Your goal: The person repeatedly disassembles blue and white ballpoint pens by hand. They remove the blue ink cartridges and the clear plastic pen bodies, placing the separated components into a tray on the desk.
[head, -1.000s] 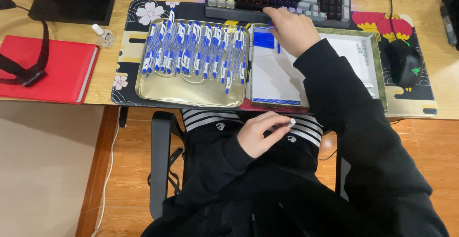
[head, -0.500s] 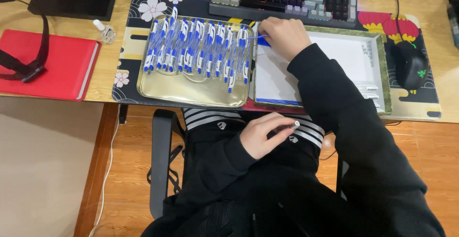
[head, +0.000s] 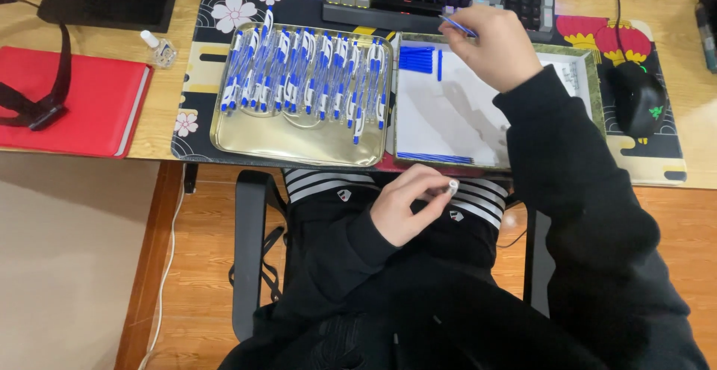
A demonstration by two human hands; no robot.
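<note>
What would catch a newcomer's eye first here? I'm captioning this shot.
The gold tray packed with blue-and-white pens, left of centre on the desk. Beside it, the right hand lifts a thin blue refill above the white-lined tray, while the left hand holds a pen barrel at the lap.

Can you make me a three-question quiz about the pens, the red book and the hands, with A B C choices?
1. Where is the row of pens? A gold tray B red book C keyboard
2. What colour is the book left of the tray? A green B red C yellow
3. What does the right hand pinch? A mouse B nothing C thin blue stick

Answers: 1 A, the pens lie in the gold tray. 2 B, its cover is red. 3 C, the stick shows at the fingertips; the left hand holds a small white piece.
</note>
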